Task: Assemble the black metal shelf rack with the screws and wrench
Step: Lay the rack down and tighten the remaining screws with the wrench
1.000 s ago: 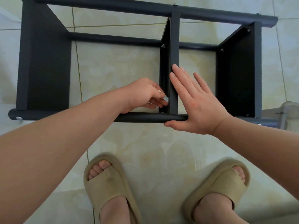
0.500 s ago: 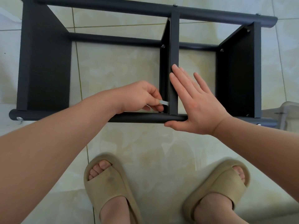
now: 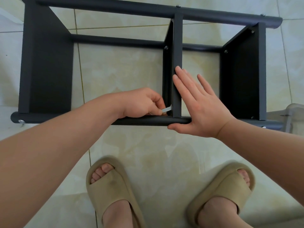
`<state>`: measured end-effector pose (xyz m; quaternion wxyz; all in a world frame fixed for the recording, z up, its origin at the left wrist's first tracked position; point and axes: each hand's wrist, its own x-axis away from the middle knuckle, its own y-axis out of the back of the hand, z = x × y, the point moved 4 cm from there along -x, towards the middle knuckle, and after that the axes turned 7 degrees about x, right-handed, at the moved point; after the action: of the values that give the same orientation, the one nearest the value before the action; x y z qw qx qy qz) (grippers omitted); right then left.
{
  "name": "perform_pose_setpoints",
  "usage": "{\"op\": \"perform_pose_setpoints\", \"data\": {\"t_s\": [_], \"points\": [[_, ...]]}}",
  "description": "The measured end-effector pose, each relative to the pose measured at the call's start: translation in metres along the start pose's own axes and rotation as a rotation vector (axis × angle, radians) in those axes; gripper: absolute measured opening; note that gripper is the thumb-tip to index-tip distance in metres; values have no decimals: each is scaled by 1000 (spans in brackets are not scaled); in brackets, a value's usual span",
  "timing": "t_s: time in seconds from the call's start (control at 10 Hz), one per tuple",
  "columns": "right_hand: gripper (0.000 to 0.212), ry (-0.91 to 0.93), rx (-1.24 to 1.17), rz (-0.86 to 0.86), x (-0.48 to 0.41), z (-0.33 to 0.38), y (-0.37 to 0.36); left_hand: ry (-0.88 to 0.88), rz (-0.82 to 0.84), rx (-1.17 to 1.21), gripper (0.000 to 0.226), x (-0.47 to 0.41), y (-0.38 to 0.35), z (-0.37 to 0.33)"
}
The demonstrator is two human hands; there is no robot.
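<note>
The black metal shelf rack (image 3: pixel 47 66) lies on its side on the tiled floor, with three panels joined by round black tubes. My left hand (image 3: pixel 139 102) pinches a small flat silver wrench (image 3: pixel 166 110) at the near inner corner of the middle panel (image 3: pixel 178 46), just above the near tube (image 3: pixel 148 121). The screw under the wrench is hidden. My right hand (image 3: pixel 197 106) lies flat with straight fingers against the right side of the middle panel, its thumb under the near tube.
Screw heads show at the far joints (image 3: pixel 166 47) and a bolt sticks out at the near tube's left end (image 3: pixel 21 121). My two feet in beige slippers (image 3: pixel 111 191) stand close below the rack. A clear plastic thing (image 3: pixel 294 112) sits at the right edge.
My left hand has swung the wrench a little at the near corner of the middle panel, its wrist dropping toward the near tube. My right hand has stayed flat on the panel.
</note>
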<state>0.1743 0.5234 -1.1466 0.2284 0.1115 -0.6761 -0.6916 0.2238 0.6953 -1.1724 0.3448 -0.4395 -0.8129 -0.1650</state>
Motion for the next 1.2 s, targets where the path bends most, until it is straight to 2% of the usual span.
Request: {"op": "perform_pose_setpoints", "data": {"t_s": [0.1,0.3,0.4,0.5,0.6,0.7,0.8,0.9,1.0,1.2], "points": [[117,1,-1,-1,0,0,0,10,-4,-40,15,-1,3,-1],[117,2,-1,8,0,0,0,-42,-146,-206,12,0,18,-6],[117,0,-6,8,0,0,1,-111,-190,-380,15,1,23,-15],[117,-3,-18,1,0,0,1,-154,-175,-366,20,-1,23,-20],[116,-2,-14,1,0,0,1,-98,-154,-17,15,-5,17,-14],[117,-1,-11,6,-1,0,1,55,-82,388,7,-7,4,-3],[117,-3,-12,5,0,0,1,119,-153,542,5,-10,0,1],[116,-2,-9,3,0,0,1,79,-251,471,4,-15,1,-1],[116,-1,-11,0,0,0,1,52,-284,395,5,-16,-3,-6],[115,6,12,-32,0,1,2,53,-295,409,11,-16,-4,-10]]}}
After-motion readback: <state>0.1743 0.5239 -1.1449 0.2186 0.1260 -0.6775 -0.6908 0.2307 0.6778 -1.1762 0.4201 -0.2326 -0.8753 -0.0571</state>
